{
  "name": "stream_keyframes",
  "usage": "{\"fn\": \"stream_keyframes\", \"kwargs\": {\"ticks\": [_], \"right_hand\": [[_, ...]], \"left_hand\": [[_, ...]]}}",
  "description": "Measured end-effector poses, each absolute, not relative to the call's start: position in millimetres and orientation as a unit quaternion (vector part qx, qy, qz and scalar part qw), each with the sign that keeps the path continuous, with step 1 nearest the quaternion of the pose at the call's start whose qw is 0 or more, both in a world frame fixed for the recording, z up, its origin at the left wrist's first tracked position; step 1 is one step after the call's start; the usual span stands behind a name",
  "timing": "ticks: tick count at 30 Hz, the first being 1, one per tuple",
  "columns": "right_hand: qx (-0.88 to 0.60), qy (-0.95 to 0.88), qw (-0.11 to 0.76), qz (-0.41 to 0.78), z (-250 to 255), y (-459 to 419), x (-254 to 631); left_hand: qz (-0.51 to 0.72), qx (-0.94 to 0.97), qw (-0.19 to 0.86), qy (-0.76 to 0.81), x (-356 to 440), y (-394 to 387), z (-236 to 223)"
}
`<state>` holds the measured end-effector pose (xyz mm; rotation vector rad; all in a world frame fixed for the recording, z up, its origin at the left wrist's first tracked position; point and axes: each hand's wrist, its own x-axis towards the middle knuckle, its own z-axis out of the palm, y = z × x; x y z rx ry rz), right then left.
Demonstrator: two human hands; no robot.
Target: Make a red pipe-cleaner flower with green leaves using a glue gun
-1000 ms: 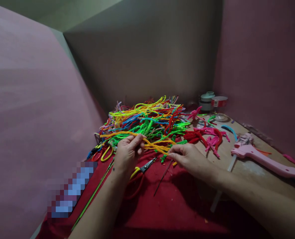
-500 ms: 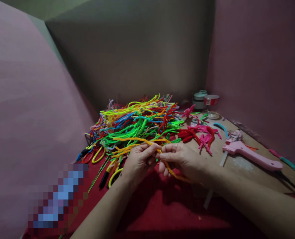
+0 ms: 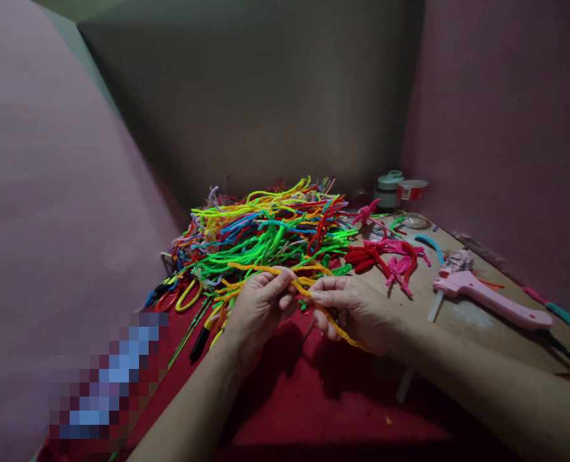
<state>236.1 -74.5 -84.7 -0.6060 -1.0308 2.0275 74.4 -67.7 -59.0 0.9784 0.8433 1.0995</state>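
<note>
Clearly, both hands are busy with one orange fuzzy stem, which is just in front of the pile of coloured stems. The left hand pinches it between thumb and fingers, and these fingers are closed narrowly on it. On the pile side of them, an orange length stretches out over the front edge of the pile; I think it is the same stem, but I cannot be fully sure. A short piece lies bare between the two hands. The right hand also pinches the stem with thumb and forefinger, while its other fingers are curled below. From there the stem passes under the palm and slopes downward, away from the pile.

To the right of the pile are red and pink pieces, and farther right rests a pink glue gun. Yellow scissor handles lie at the pile's left front.
</note>
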Motion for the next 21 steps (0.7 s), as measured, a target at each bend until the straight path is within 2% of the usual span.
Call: {"fn": "stream_keyframes", "kwargs": {"ticks": [5, 7, 9, 11, 14, 16, 18, 21], "right_hand": [[-0.270, -0.417, 0.357, 0.791, -83, -77, 237], [-0.278, -0.423, 0.350, 0.788, -83, -77, 237], [-0.280, -0.416, 0.361, 0.786, -84, -76, 238], [-0.282, -0.398, 0.390, 0.781, -85, -73, 240], [-0.293, -0.371, 0.423, 0.773, -83, -70, 242], [-0.290, -0.363, 0.424, 0.777, -81, -70, 243], [-0.275, -0.359, 0.420, 0.787, -79, -71, 243], [-0.254, -0.357, 0.421, 0.794, -78, -72, 242]], "left_hand": [[0.432, 0.459, 0.693, 0.352, 74, -67, -61], [0.415, 0.483, 0.666, 0.388, 70, -66, -58], [0.401, 0.526, 0.586, 0.469, 61, -66, -50], [0.357, 0.597, 0.458, 0.554, 45, -69, -41], [0.148, 0.759, 0.259, 0.578, 19, -80, -35], [0.039, 0.787, 0.098, 0.607, 6, -90, -41], [-0.020, 0.795, 0.015, 0.606, 2, -99, -52], [-0.028, 0.813, -0.031, 0.581, 5, -108, -67]]}}
